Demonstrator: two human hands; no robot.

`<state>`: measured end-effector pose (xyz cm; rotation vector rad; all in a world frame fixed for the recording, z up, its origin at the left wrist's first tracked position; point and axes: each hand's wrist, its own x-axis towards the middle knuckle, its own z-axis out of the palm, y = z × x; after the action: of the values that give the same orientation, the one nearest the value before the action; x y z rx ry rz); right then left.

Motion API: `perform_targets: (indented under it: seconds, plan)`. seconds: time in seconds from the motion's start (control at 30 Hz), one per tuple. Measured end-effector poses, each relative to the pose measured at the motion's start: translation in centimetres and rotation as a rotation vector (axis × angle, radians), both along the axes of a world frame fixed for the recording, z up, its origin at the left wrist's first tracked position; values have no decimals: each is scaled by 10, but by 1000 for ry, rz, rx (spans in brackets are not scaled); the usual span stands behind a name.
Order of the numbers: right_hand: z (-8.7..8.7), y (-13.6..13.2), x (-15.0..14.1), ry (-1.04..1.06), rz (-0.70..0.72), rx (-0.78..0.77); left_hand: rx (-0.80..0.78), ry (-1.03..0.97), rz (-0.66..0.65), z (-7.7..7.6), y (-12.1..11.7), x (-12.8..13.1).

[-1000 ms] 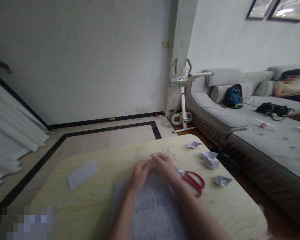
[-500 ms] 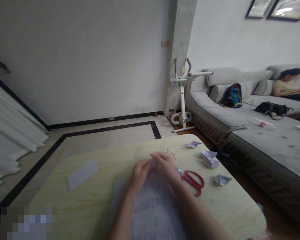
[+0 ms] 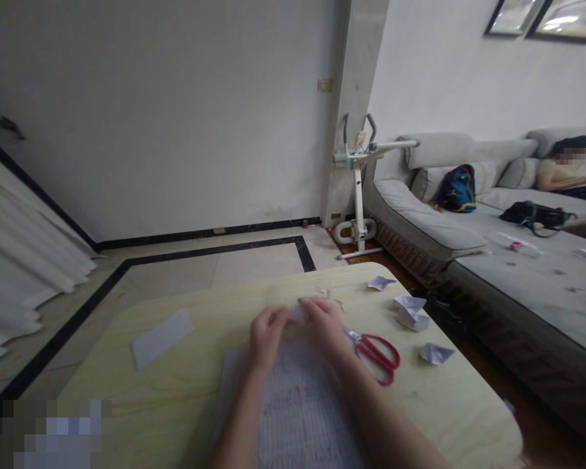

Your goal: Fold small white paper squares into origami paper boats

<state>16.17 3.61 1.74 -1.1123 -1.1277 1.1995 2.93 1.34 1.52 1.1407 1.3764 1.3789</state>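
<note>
Between my left hand (image 3: 266, 335) and my right hand (image 3: 323, 324) is a small piece of white paper (image 3: 297, 314), pinched by the fingers of both. Its exact shape is blurred and partly covered by my fingers. Below my hands lies a lined, written-on sheet (image 3: 303, 410). Scissors with red handles (image 3: 378, 355) rest just right of my right wrist, their blades partly hidden by it. Thin paper scraps (image 3: 329, 296) lie beyond my right fingers. Folded paper shapes (image 3: 410, 311) sit along the table's right side, one near the far corner and another (image 3: 436, 353) closer to me.
A white paper strip (image 3: 162, 337) lies on the left of the pale wooden table (image 3: 176, 404). Past its right edge stands a grey sofa (image 3: 527, 280) with a backpack (image 3: 459, 189), a black bag (image 3: 537, 215) and a seated person (image 3: 564, 172). An exercise machine (image 3: 357, 195) stands by the wall.
My left hand has shifted slightly left, away from the right hand, and more of the small paper shows between them. The view has moved a little.
</note>
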Motion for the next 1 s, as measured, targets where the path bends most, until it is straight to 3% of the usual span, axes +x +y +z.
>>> perform_targets:
  seconds: [0.1,0.17,0.3,0.53,0.77,1.0]
  plan:
    - [2,-2,-3,-110,53,-4,10,-28,134,-3,3,-6]
    - [4,-5,-6,-189,99,20,28,-57,158,-4,4,-9]
    - [8,-7,-8,-275,159,72,43,-141,144,-1,3,-9]
    - [7,-6,-5,-250,162,112,78,-320,57,0,2,-5]
    - [15,-13,-10,-272,202,63,65,-36,65,12,-5,-5]
    - [3,-4,-5,-130,127,1,59,-17,60,7,-2,-2]
